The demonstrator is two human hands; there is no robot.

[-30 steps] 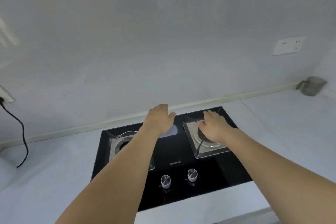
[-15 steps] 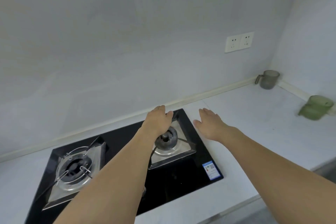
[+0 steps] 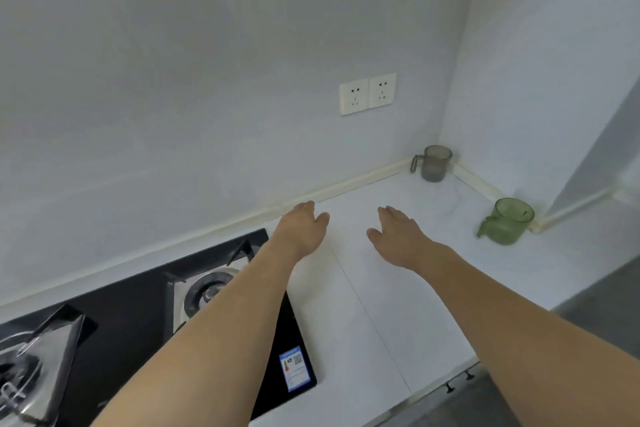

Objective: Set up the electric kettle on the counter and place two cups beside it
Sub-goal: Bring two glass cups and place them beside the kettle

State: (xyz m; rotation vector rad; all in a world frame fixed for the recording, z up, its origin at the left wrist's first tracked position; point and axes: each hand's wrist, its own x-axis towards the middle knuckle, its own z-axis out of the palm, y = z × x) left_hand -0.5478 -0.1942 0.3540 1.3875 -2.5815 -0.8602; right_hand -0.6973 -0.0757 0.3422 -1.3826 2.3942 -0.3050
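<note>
Black gas hob [image 3: 138,315] sat at 8 o'clock on the white tabletop [image 3: 398,305]. Left hand [image 3: 301,229] and right hand [image 3: 398,236] hovered palm-down, grip open, empty. Double wall socket [image 3: 367,93] at 12 o'clock. Grey cup [image 3: 434,163] in the 1 o'clock corner, green cup [image 3: 507,220] at 3 o'clock. Kettle not visible.

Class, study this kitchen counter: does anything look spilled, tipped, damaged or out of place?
Nothing stands out. The grey cup and green cup stand upright by the walls, the counter looks dry, and both hands are empty.
</note>
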